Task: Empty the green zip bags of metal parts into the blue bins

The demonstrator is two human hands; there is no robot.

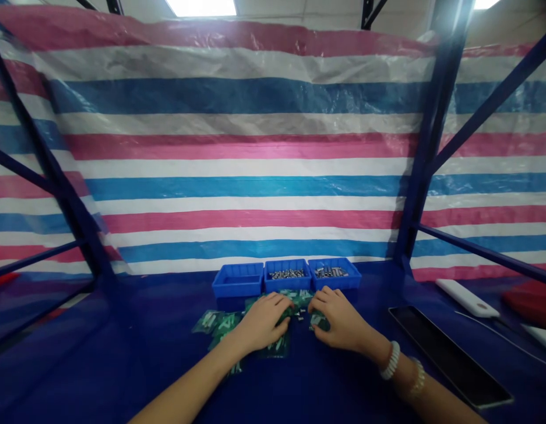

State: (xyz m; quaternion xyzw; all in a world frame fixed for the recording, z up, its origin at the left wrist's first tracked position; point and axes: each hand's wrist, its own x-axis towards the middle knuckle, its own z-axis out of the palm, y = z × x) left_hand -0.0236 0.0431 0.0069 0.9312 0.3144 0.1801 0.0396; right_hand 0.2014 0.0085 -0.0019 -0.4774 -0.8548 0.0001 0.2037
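Bare hands [264, 323] at plastic bags [209, 321], three blue trays [237, 290] behind, metal parts [287, 274] in two, striped sheet [246, 188] beyond

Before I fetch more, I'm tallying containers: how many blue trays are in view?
3, in a row before the striped sheet: left tray, middle tray, right tray. None looks hidden.

The place before me is most likely a workshop. Indicative features: my blue work surface [343, 388], framed by dark blue metal posts [426, 147] with diagonal braces; striped plastic sheeting [255, 141], hung behind it as a wall; blue plastic trays [237, 288], two of which contain small metal pieces [287, 274]; and, nearer me, transparent bags [277, 347] of small parts. Above, a pale ceiling [326, 7] bears bright light panels [202, 7].
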